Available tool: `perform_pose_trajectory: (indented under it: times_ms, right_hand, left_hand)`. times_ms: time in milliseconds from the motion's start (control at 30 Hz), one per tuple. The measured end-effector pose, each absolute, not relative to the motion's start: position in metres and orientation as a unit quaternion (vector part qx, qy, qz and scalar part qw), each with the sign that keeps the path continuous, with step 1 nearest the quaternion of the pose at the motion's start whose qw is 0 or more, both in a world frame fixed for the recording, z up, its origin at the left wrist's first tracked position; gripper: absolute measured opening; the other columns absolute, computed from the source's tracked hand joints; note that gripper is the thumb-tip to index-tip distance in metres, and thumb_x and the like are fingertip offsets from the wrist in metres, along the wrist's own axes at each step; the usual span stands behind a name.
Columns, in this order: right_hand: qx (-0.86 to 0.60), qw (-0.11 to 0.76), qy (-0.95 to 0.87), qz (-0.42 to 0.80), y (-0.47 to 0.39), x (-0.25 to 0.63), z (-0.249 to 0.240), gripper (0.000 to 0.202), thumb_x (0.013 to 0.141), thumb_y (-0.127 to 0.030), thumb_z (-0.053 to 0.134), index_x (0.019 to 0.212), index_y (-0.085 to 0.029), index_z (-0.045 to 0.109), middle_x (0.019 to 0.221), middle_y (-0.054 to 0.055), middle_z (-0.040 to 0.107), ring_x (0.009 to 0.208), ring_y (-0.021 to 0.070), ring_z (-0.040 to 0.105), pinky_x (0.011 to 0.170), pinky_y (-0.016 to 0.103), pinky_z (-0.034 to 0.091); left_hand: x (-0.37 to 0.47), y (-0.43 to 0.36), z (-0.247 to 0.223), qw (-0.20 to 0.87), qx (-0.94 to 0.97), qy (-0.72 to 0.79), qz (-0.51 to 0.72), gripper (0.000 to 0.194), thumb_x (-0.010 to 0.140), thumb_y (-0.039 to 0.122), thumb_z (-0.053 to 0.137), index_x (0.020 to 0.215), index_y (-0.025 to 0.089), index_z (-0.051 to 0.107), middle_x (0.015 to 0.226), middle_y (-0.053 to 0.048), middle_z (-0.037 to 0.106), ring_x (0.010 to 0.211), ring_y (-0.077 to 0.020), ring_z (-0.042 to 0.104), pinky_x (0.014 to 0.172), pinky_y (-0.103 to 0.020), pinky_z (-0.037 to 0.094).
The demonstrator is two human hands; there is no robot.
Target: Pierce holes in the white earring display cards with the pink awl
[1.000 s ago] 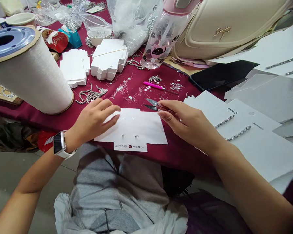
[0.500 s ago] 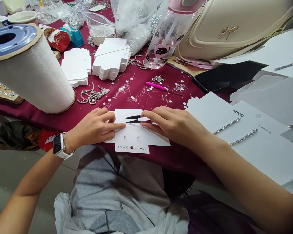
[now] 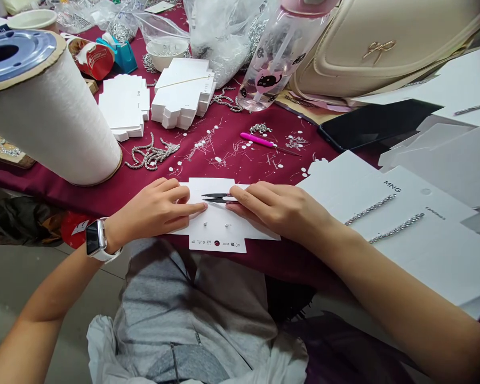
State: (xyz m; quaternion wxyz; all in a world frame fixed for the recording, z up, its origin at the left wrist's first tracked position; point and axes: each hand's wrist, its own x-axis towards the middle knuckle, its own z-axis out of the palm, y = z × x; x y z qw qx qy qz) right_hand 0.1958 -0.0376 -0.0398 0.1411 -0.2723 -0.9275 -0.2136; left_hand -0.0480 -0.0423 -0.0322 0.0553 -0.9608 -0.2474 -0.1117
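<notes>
A white jewellery card (image 3: 213,213) with its back face up lies at the table's edge. Two small metal studs poke through it, and small print runs along its near flap. My left hand (image 3: 160,207) rests on the card's left part, index finger stretched out and its tip pressing near the middle. In my right hand (image 3: 274,205) I grip a pair of black thread snips (image 3: 218,198), thumb and fingers closed round their handles. The blades point left, nearly together, close to my left fingertip. Whether anything thin sits between the blades is too small to tell.
Left stands a big spool (image 3: 76,117). Behind the card lie bead chains (image 3: 152,154), a pink-handled hook tool (image 3: 260,140), trimmings and stacks of white cards (image 3: 182,90). Further right are a bottle (image 3: 278,64), a phone (image 3: 376,125) and cards with silver chain earrings (image 3: 396,228).
The snips have tilted and their blades have drawn closer together, with my right hand shifting slightly left. My left hand stays almost where it was on the card.
</notes>
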Motion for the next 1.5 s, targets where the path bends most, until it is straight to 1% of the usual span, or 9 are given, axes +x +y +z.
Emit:
perform_pose_trajectory:
  times_ms: [467, 567, 700, 767, 867, 967, 1100, 1367, 1500]
  right_hand:
    - [-0.206, 0.168, -0.935, -0.233, -0.037, 0.197, -0.04, 0.016, 0.085, -0.018, 0.043, 0.092, -0.012, 0.056, 0.059, 0.0, 0.057, 0.052, 0.0111, 0.049, 0.052, 0.024, 0.038]
    - [-0.272, 0.179, -0.929, -0.178, -0.036, 0.2, -0.042, 0.021, 0.086, -0.027, 0.042, 0.094, -0.014, 0.056, 0.064, 0.003, 0.059, 0.055, 0.0122, 0.052, 0.051, 0.024, 0.038]
    - [-0.403, 0.255, -0.879, -0.035, -0.033, 0.202, -0.036, 0.029, 0.086, -0.038, 0.038, 0.092, -0.017, 0.056, 0.073, 0.006, 0.062, 0.06, 0.0137, 0.056, 0.053, 0.024, 0.041]
    - [-0.455, 0.266, -0.849, 0.047, -0.032, 0.201, -0.03, 0.036, 0.086, -0.043, 0.033, 0.085, -0.017, 0.057, 0.067, 0.004, 0.061, 0.053, 0.0126, 0.053, 0.049, 0.024, 0.039]
    - [-0.502, 0.222, -0.827, 0.123, -0.03, 0.195, -0.022, 0.049, 0.087, -0.049, 0.021, 0.07, -0.018, 0.056, 0.052, 0.001, 0.053, 0.043, 0.0107, 0.045, 0.043, 0.023, 0.032]
    - [-0.523, 0.148, -0.833, 0.102, -0.026, 0.187, -0.02, 0.054, 0.086, -0.051, 0.02, 0.06, -0.018, 0.055, 0.049, 0.001, 0.053, 0.043, 0.0114, 0.045, 0.042, 0.023, 0.026]
    - [-0.542, 0.073, -0.837, 0.014, -0.017, 0.177, -0.024, 0.054, 0.086, -0.043, 0.022, 0.053, -0.017, 0.057, 0.052, 0.003, 0.057, 0.047, 0.0122, 0.048, 0.043, 0.024, 0.019]
    - [-0.493, 0.073, -0.867, -0.025, -0.013, 0.173, -0.027, 0.043, 0.083, -0.033, 0.03, 0.056, -0.017, 0.059, 0.059, 0.004, 0.062, 0.06, 0.0133, 0.054, 0.044, 0.023, 0.019]
    - [-0.479, 0.081, -0.873, -0.032, -0.012, 0.172, -0.029, 0.043, 0.084, -0.031, 0.03, 0.056, -0.016, 0.059, 0.057, 0.004, 0.06, 0.059, 0.0131, 0.053, 0.046, 0.023, 0.021]
  left_hand:
    - [-0.048, -0.043, -0.032, 0.046, -0.96, -0.25, -0.117, 0.029, 0.086, 0.029, 0.041, 0.111, 0.024, 0.054, 0.082, -0.003, 0.055, 0.071, -0.0138, 0.042, 0.072, -0.026, 0.037]
    - [-0.048, -0.043, -0.032, 0.044, -0.958, -0.253, -0.125, 0.028, 0.085, 0.028, 0.041, 0.109, 0.024, 0.055, 0.082, -0.003, 0.056, 0.072, -0.0136, 0.044, 0.073, -0.027, 0.038]
    - [-0.048, -0.044, -0.03, -0.003, -0.937, -0.301, -0.179, 0.025, 0.085, 0.019, 0.039, 0.099, 0.018, 0.059, 0.08, -0.003, 0.057, 0.074, -0.0127, 0.048, 0.071, -0.025, 0.04]
    - [-0.047, -0.043, -0.03, -0.024, -0.92, -0.334, -0.204, 0.026, 0.085, 0.015, 0.038, 0.1, 0.015, 0.058, 0.08, -0.004, 0.057, 0.075, -0.0121, 0.05, 0.07, -0.023, 0.041]
    - [-0.045, -0.04, -0.032, 0.008, -0.916, -0.351, -0.195, 0.029, 0.083, 0.013, 0.041, 0.108, 0.016, 0.055, 0.085, -0.004, 0.057, 0.076, -0.0133, 0.05, 0.071, -0.025, 0.042]
    - [-0.044, -0.037, -0.034, 0.043, -0.921, -0.347, -0.173, 0.03, 0.082, 0.014, 0.043, 0.109, 0.018, 0.055, 0.087, -0.005, 0.056, 0.075, -0.0144, 0.049, 0.072, -0.028, 0.042]
    - [-0.045, -0.037, -0.036, 0.036, -0.921, -0.349, -0.169, 0.027, 0.083, 0.017, 0.042, 0.106, 0.017, 0.056, 0.088, -0.006, 0.055, 0.077, -0.0148, 0.047, 0.074, -0.028, 0.042]
    - [-0.044, -0.037, -0.038, 0.044, -0.922, -0.348, -0.163, 0.028, 0.083, 0.018, 0.041, 0.107, 0.017, 0.056, 0.089, -0.006, 0.055, 0.077, -0.0149, 0.047, 0.075, -0.029, 0.042]
    - [-0.045, -0.037, -0.039, 0.049, -0.922, -0.347, -0.163, 0.028, 0.084, 0.018, 0.04, 0.107, 0.017, 0.056, 0.089, -0.006, 0.055, 0.077, -0.0148, 0.047, 0.075, -0.029, 0.042]
